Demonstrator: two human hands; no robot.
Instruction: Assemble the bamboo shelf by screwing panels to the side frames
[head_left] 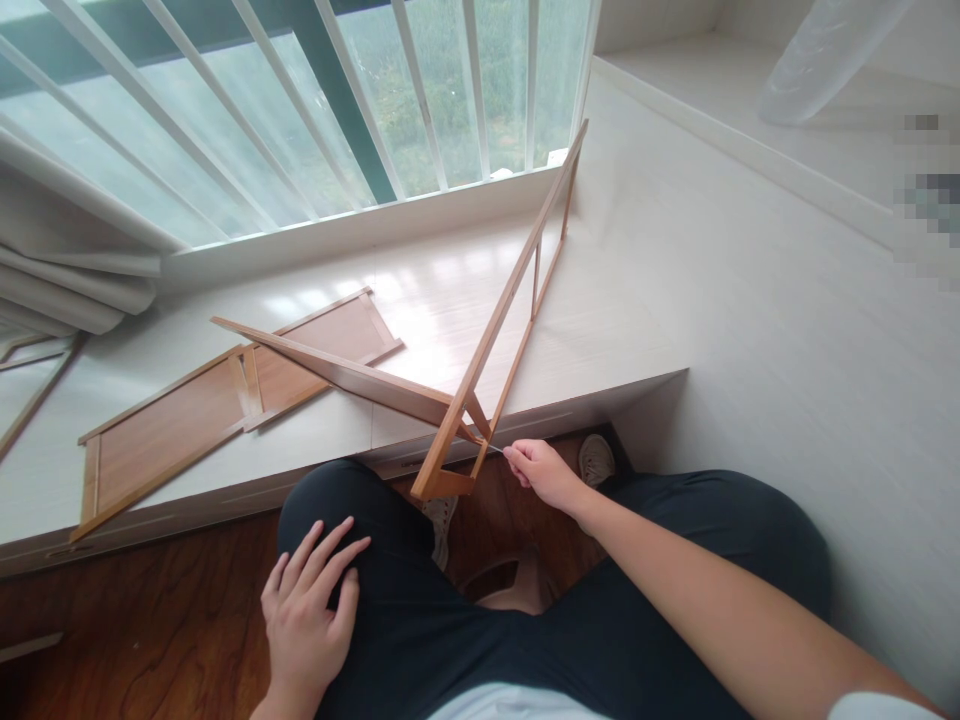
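My right hand (546, 472) is closed around a thin metal tool (496, 449), most of it hidden in the fingers. The tool's slim tip meets the joint of a wooden frame (510, 290). That frame stands on edge on the white ledge, its near end jutting over the edge toward my knees. From the joint, a wooden panel (352, 375) runs off to the left, also on edge. My left hand (309, 605) lies on my left thigh with the fingers spread, holding nothing.
Two framed wooden panels (169, 430) lie on the white ledge (622, 300) at left, one overlapping the other. Behind is a barred window (450, 90) with a curtain (67, 240). A translucent plastic container (829, 60) stands on the upper right shelf. My shoes are below the ledge.
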